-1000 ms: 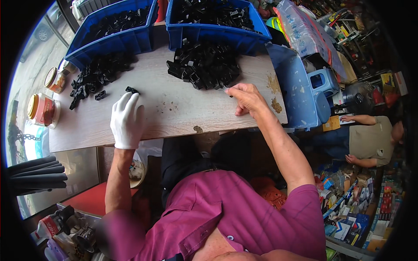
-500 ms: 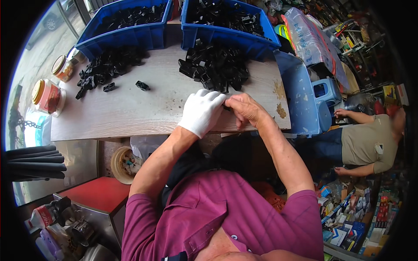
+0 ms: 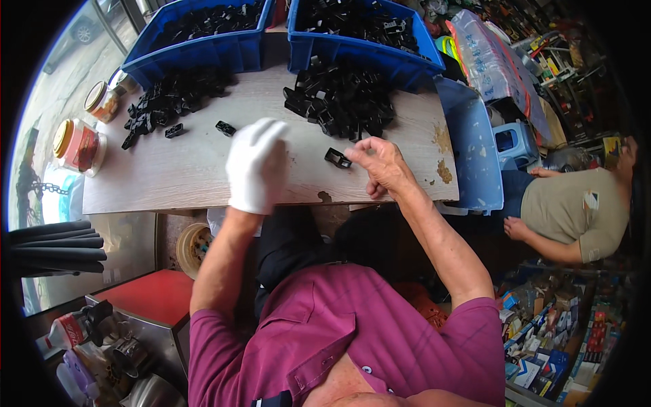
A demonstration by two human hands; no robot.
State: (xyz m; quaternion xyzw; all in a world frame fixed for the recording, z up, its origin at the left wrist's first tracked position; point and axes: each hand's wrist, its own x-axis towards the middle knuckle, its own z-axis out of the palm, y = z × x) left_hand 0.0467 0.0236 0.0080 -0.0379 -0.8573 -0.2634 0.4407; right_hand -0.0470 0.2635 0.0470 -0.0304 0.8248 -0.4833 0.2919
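Since half a second ago the white-gloved left hand, grip unclear, swings toward nine o'clock while the bare right hand pinches a small black plastic clip, which might slip onto the pale wooden table.

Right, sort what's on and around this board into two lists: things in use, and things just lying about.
In use:
right hand at a black plastic clip
gloved left hand, blurred above the wooden board
black parts piles
blue bins of the same parts

Lying about:
lidded jars
blue stool
plastic bag
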